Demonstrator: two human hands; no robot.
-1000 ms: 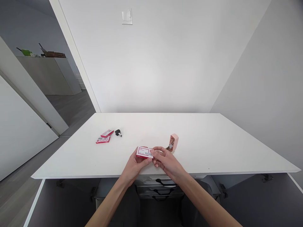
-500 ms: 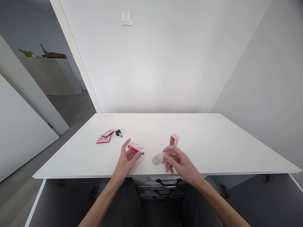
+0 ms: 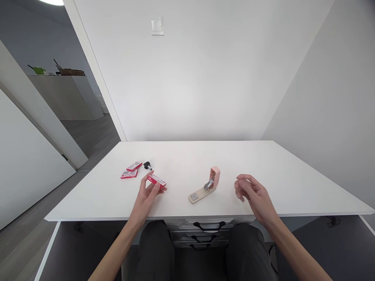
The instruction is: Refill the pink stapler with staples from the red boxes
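My left hand (image 3: 148, 192) holds a small red and white staple box (image 3: 156, 181) between thumb and fingers, just above the white table (image 3: 263, 164). A pink stapler (image 3: 205, 186) lies flipped open in the middle of the table, its beige base flat and its pink top standing up. My right hand (image 3: 254, 192) hovers to the right of the stapler with loosely curled, separated fingers and nothing in it.
Two more red staple boxes (image 3: 131, 171) and a small black object (image 3: 147, 165) lie at the left of the table. Drawer handles (image 3: 205, 226) show under the front edge, above my knees. White walls close the back and right; an open doorway is on the left.
Both hands were together on the staple box; they have separated. My left hand carried the box leftward, and my right hand let go and swung right past the stapler.
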